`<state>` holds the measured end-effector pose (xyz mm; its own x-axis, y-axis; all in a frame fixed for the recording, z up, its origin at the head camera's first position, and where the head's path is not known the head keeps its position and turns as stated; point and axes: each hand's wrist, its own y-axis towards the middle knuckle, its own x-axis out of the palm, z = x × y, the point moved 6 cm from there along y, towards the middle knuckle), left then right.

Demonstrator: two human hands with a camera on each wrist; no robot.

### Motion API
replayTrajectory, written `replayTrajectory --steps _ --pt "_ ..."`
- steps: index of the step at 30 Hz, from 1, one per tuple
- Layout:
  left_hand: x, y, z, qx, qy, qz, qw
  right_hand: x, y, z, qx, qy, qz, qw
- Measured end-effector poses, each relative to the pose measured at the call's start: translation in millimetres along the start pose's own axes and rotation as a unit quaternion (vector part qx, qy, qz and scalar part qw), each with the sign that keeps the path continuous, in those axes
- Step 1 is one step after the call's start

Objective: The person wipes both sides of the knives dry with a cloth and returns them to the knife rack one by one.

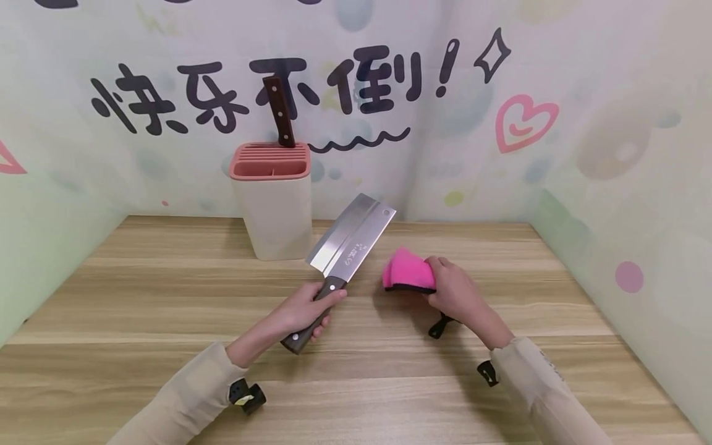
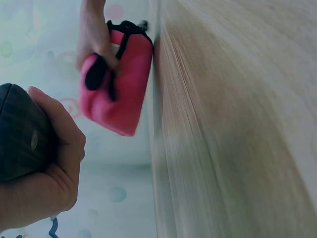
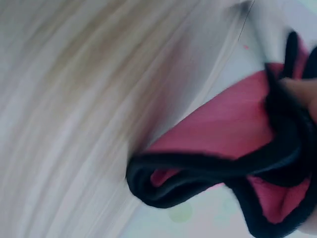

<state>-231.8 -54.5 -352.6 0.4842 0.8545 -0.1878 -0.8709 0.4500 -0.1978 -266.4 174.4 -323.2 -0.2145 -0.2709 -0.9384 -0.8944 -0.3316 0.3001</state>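
Observation:
A cleaver (image 1: 351, 238) with a broad steel blade and dark riveted handle is gripped in my left hand (image 1: 305, 309), its blade pointing up and away to the right. In the left wrist view the fingers wrap round the dark handle (image 2: 25, 134). My right hand (image 1: 456, 290) holds a folded pink cloth (image 1: 410, 272) with black edging, just right of the cleaver and apart from it. The right wrist view shows the cloth (image 3: 223, 119) bunched, its black trim looping toward the camera, with part of the hand cut off at the edge.
Behind the cleaver stands a white knife block (image 1: 274, 216) with a pink slotted top. One brown-handled knife (image 1: 280, 111) sticks up from its slots. The wooden table (image 1: 167, 296) meets a printed wall at the back, with walls left and right. Black straps circle both wrists.

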Motion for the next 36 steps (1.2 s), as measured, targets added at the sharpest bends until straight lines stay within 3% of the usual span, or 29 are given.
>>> replayTrajectory --steps 4,7,12,17,21,25,29,33,36 --pt "0.2 0.4 -1.2 -0.001 0.003 0.002 1.0000 -14 -1.2 3 0.029 0.020 0.082 0.9960" --pt "0.7 0.8 -1.9 0.000 0.006 0.002 1.0000 -27 -4.4 2 0.020 0.025 0.179 0.9834" --pt "2.2 1.7 -2.1 0.005 0.007 0.000 1.0000 -44 -10.4 -11 -0.060 0.006 0.320 0.9455" --pt "3.6 3.3 -1.4 0.013 0.009 -0.008 0.9998 -54 -11.5 -35 -0.149 -0.029 0.371 0.9162" --pt "4.9 4.0 0.3 0.017 0.012 -0.013 0.9997 -55 -9.2 -56 -0.224 -0.060 0.362 0.9028" --pt "7.1 5.1 1.9 0.022 0.020 -0.018 0.9994 -47 -5.8 -75 -0.296 -0.093 0.317 0.8962" --pt "10.0 6.6 2.5 0.022 0.028 -0.024 0.9991 -37 -2.6 -90 -0.328 -0.142 0.231 0.9049" --pt "13.1 5.7 3.6 0.026 0.032 -0.032 0.9986 -28 -1.1 -101 -0.330 -0.189 0.132 0.9153" --pt "15.4 4.4 5.5 0.033 0.042 -0.035 0.9979 -21 -1.5 -106 -0.332 -0.196 0.087 0.9184"
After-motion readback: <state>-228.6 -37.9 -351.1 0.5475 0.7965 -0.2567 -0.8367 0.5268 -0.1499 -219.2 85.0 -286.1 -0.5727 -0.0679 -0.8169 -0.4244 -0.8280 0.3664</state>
